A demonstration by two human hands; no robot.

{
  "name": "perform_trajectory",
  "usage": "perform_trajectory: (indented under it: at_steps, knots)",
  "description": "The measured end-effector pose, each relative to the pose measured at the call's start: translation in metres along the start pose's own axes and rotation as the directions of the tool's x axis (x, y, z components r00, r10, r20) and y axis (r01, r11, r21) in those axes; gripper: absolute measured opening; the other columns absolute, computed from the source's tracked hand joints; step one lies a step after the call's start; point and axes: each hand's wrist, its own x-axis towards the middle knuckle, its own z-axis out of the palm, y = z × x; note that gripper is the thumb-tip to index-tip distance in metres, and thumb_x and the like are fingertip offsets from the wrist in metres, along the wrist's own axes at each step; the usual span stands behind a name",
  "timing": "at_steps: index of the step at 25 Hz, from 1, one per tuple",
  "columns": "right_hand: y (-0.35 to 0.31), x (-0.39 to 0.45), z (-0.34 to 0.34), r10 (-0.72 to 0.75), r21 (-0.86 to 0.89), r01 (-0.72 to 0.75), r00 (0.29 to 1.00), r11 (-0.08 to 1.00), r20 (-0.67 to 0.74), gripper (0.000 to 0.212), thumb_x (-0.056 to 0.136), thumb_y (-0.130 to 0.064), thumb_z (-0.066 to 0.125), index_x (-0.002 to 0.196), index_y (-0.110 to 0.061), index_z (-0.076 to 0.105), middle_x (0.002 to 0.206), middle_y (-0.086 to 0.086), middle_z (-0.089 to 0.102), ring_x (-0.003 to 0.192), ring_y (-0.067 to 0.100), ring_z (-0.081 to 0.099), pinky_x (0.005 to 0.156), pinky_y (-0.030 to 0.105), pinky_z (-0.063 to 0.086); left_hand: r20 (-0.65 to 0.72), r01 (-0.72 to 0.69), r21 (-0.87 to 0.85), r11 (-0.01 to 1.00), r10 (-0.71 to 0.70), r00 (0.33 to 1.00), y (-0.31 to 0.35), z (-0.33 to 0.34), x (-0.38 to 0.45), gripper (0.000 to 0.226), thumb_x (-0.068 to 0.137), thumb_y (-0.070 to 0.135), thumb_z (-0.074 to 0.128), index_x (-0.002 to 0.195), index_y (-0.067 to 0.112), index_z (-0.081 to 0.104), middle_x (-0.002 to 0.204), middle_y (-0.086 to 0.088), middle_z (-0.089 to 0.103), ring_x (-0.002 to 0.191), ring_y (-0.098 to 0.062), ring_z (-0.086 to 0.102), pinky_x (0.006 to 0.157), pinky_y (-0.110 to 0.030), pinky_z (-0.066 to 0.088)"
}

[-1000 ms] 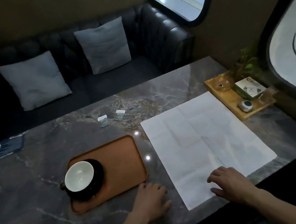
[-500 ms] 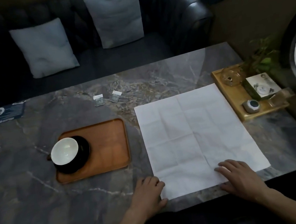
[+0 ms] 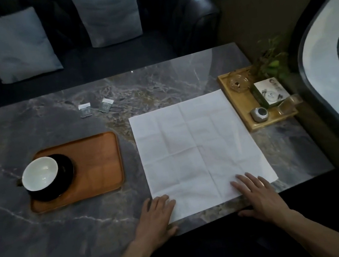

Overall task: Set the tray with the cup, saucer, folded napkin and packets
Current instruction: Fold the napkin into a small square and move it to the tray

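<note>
The napkin (image 3: 198, 148) lay unfolded on the table (image 3: 69, 228), both hands flat and holding nothing: left hand (image 3: 155, 216) on its near-left corner, right hand (image 3: 258, 195) on its near edge. The tray (image 3: 100, 161), bearing saucer (image 3: 66, 178) and cup (image 3: 39, 174), sat beyond the left hand; the packets (image 3: 95, 107) lay farther off.

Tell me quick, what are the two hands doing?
Left hand: open, flat on the napkin's near left corner, holding nothing.
Right hand: open, flat on its near edge, holding nothing.
</note>
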Motion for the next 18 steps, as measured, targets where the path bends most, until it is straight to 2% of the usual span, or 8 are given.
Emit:
perform_trajectory:
  at_steps: [2,4,7,11,13,14,16,18]
  knots:
    - [0.018,0.005,0.002,0.003,-0.013,-0.003,1.0,1.0,0.024,0.101,0.074,-0.071,0.057,0.154,-0.035,0.007,0.164,-0.003,0.006,0.151,0.025,0.004,0.12,0.046,0.009,0.006,0.045,-0.001,0.999,-0.045,0.999,0.005,0.002,-0.001,0.08,0.072,0.059,0.065,0.139,0.019,0.049,0.145,-0.009,0.049,0.131,-0.027,0.049,0.109,-0.051,0.036]
    - [0.038,0.006,0.004,0.004,-0.024,-0.003,1.0,1.0,0.028,0.101,0.076,-0.068,0.058,0.153,-0.036,0.001,0.164,-0.004,-0.001,0.151,0.024,-0.001,0.12,0.046,0.006,0.032,0.065,0.022,0.998,-0.066,0.997,0.013,0.003,-0.002,0.086,0.06,0.063,0.074,0.131,0.018,0.059,0.135,-0.01,0.059,0.119,-0.027,0.06,0.099,-0.05,0.047]
    - [0.064,0.007,0.004,-0.043,-0.029,0.044,0.999,0.999,0.028,0.096,0.082,-0.062,0.056,0.153,-0.035,-0.003,0.164,-0.003,-0.006,0.151,0.023,-0.001,0.12,0.047,0.008,-0.007,0.116,0.021,0.993,-0.116,0.993,0.026,0.006,-0.002,0.09,0.047,0.066,0.081,0.121,0.016,0.068,0.122,-0.01,0.067,0.106,-0.027,0.068,0.085,-0.05,0.055]
    - [0.08,0.009,0.008,-0.106,-0.013,0.106,0.994,0.994,0.026,0.085,0.088,-0.06,0.048,0.154,-0.034,0.002,0.164,-0.002,0.0,0.15,0.024,0.007,0.119,0.045,0.012,-0.007,0.213,0.038,0.976,-0.213,0.977,0.045,0.017,-0.006,0.096,0.049,0.07,0.078,0.125,0.013,0.066,0.128,-0.011,0.065,0.113,-0.03,0.065,0.084,-0.052,0.056]
    - [0.083,0.005,0.01,-0.147,-0.009,0.147,0.989,0.989,-0.006,0.079,0.089,-0.055,0.052,0.154,-0.032,0.013,0.163,0.0,0.011,0.147,0.026,0.02,0.117,0.047,0.021,-0.019,0.231,0.054,0.972,-0.23,0.973,0.052,0.018,-0.011,0.096,0.05,0.069,0.079,0.127,0.014,0.065,0.129,-0.01,0.064,0.114,-0.029,0.064,0.088,-0.053,0.054]
    - [0.085,0.001,0.01,-0.179,-0.002,0.179,0.983,0.984,-0.047,0.077,0.086,-0.048,0.062,0.152,-0.029,0.027,0.16,0.003,0.025,0.141,0.03,0.035,0.113,0.049,0.03,-0.023,0.246,0.057,0.968,-0.245,0.969,0.056,0.019,-0.014,0.094,0.049,0.066,0.082,0.126,0.014,0.065,0.128,-0.009,0.065,0.113,-0.028,0.065,0.088,-0.053,0.053]
    - [0.088,-0.004,0.015,-0.236,0.032,0.245,0.957,0.969,-0.172,0.075,0.067,-0.028,0.084,0.136,-0.022,0.056,0.14,0.01,0.055,0.11,0.033,0.062,0.094,0.05,0.05,-0.021,0.269,0.057,0.961,-0.268,0.963,0.061,0.022,-0.021,0.088,0.048,0.056,0.086,0.123,0.015,0.067,0.126,-0.008,0.066,0.111,-0.027,0.066,0.088,-0.052,0.053]
    - [0.09,-0.009,0.019,-0.276,-0.006,0.285,0.922,0.958,-0.27,0.072,0.056,-0.016,0.089,0.124,-0.019,0.066,0.126,0.008,0.066,0.09,0.027,0.067,0.082,0.043,0.056,-0.055,0.275,0.065,0.959,-0.271,0.961,0.065,0.025,-0.026,0.066,0.062,0.041,0.076,0.122,0.015,0.067,0.126,-0.009,0.066,0.109,-0.028,0.066,0.088,-0.051,0.053]
